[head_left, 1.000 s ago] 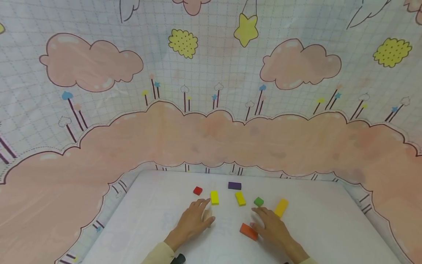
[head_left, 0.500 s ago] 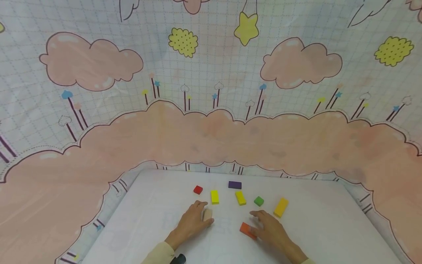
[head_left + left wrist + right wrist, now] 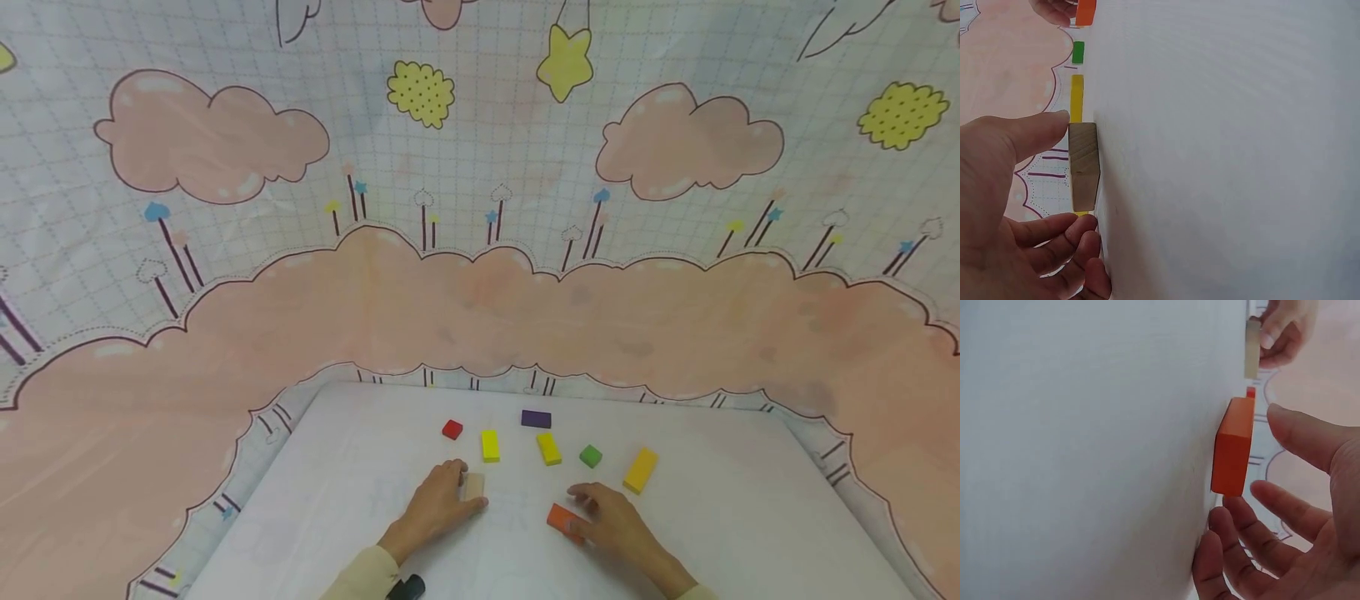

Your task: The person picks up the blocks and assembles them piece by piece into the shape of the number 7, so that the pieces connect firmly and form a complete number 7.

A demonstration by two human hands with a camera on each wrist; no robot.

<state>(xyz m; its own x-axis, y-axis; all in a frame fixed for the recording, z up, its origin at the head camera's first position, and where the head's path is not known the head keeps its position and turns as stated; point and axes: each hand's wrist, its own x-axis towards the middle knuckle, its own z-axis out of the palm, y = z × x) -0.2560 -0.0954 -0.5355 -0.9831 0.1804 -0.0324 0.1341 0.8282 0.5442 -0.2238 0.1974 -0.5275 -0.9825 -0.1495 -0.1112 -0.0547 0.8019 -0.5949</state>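
My left hand [image 3: 433, 505] curls about a plain wooden block [image 3: 474, 485] lying on the white table. In the left wrist view, thumb and fingers bracket the two ends of this wooden block [image 3: 1084, 165], the tips right at its edges. My right hand [image 3: 621, 523] is beside an orange block [image 3: 562, 522], partly covering its near end in the head view. Seen from the right wrist, a gap separates the thumb from the orange block [image 3: 1232, 450], and the loosely bent fingers lie close to its lower end.
Farther back on the table [image 3: 360, 450] lie a red block [image 3: 452, 429], two yellow blocks [image 3: 490, 446], a purple block [image 3: 536, 418] and a green block [image 3: 591, 456]. An orange-yellow block [image 3: 641, 470] sits right of these. A patterned cloth [image 3: 480, 317] rises behind.
My left fingers have drawn in toward the wooden block, which shows more. The right hand has shifted slightly back from the green block, its index finger bending more. The blocks stay put.
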